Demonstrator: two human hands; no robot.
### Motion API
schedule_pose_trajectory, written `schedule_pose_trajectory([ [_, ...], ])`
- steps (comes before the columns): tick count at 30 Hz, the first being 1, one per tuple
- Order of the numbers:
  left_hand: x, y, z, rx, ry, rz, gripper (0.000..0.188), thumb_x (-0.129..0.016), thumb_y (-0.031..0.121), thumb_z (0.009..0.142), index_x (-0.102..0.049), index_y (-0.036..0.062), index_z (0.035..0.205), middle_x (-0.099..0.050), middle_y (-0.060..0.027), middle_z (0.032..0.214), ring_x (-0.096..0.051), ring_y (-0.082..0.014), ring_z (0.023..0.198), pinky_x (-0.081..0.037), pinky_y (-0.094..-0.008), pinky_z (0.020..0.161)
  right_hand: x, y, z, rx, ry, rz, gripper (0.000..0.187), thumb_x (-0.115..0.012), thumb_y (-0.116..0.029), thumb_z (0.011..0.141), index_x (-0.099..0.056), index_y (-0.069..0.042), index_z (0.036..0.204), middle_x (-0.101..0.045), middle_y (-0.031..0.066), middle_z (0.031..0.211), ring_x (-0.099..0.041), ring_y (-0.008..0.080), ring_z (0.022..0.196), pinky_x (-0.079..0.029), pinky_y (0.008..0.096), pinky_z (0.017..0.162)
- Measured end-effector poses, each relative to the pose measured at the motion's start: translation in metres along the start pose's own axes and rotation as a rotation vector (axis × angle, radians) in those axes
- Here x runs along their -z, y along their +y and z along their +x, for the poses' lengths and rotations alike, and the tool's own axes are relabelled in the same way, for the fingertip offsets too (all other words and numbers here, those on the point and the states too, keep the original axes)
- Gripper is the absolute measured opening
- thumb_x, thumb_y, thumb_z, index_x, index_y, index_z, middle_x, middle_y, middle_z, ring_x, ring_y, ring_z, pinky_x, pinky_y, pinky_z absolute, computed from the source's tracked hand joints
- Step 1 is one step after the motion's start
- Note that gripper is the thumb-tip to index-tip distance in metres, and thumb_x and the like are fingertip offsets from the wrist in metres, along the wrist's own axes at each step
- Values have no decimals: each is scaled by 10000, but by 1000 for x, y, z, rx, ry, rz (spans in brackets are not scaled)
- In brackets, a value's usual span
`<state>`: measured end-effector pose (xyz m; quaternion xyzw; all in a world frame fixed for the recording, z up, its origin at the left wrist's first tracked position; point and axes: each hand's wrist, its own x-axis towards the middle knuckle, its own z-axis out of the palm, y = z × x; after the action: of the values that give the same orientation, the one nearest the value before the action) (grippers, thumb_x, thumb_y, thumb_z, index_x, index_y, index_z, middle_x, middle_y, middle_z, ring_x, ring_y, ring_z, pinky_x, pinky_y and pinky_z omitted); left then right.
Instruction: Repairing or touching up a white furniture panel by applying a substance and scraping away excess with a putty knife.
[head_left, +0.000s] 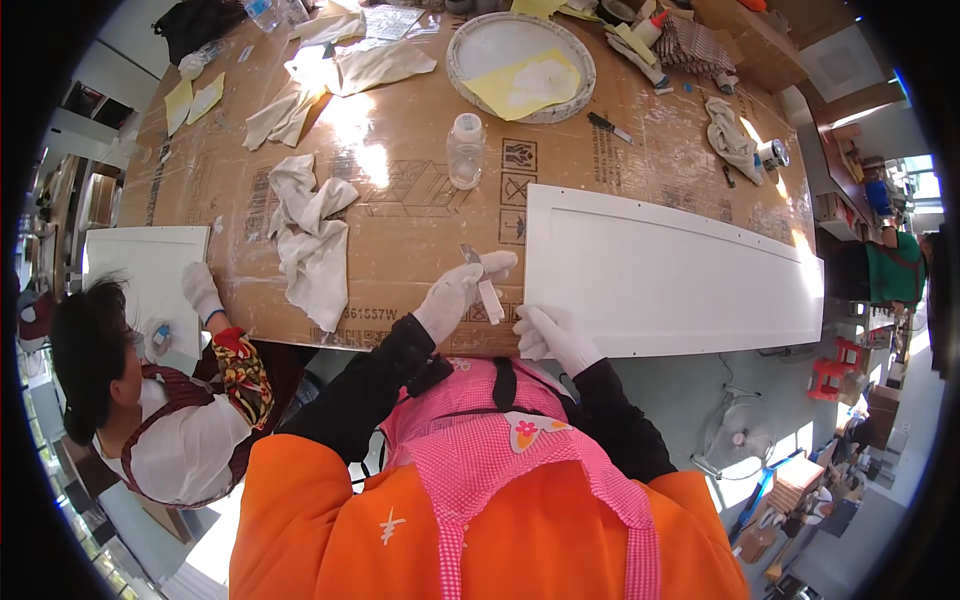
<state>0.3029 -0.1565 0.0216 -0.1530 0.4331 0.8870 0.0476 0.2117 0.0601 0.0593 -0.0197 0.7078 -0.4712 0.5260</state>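
My left hand (pixel 450 302), in a white glove, is closed round a small scraper (pixel 490 300) with a metal blade and a pale handle. It hovers over the cardboard-covered table, left of a white panel (pixel 670 275). This panel is long, with a raised border and one curved far edge, and lies flat. Also gloved, my right hand (pixel 560 340) is closed at the panel's near left corner; its fingers are partly hidden. Beyond my left hand a clear plastic bottle (pixel 465 155) with a white cap stands upright.
Crumpled cloths (pixel 310 235) lie to the left. Farther back are a round white lid-like tray (pixel 465 55) bearing yellow sandpaper, and a dark-handled knife (pixel 610 128). At left a co-worker (pixel 190 430) with gloved hands works on another white panel (pixel 145 250). A floor fan (pixel 738 435) stands at right.
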Motion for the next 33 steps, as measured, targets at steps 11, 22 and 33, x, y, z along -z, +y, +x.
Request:
schedule_pose_trajectory([
  [11,-34,18,-34,157,-108,280,471,-441,290,1106,-516,-12,1459,-708,-92,1164,-685,-143,939,-536,-289,880,-52,-32,-21,213,-111,235,460,-425,-445,1092,-615,-59,928,-582,29,691,-513,141,484,-426,296,461],
  [22,-13,-5,-43,20,-68,84,394,-518,282,1095,-601,-2,1355,-731,-87,1036,-714,-175,898,-552,-292,867,-48,-37,7,-6,-287,-21,511,-372,-506,1082,-587,-74,915,-530,15,698,-464,130,524,-369,300,482],
  [33,-43,-6,-30,108,129,218,289,-573,224,1074,-661,-4,1229,-728,-62,1049,-672,-121,945,-542,-278,860,-33,-51,-20,-86,-218,196,457,-418,-523,1094,-593,-175,1333,-418,-60,632,-306,53,446,-235,244,385],
])
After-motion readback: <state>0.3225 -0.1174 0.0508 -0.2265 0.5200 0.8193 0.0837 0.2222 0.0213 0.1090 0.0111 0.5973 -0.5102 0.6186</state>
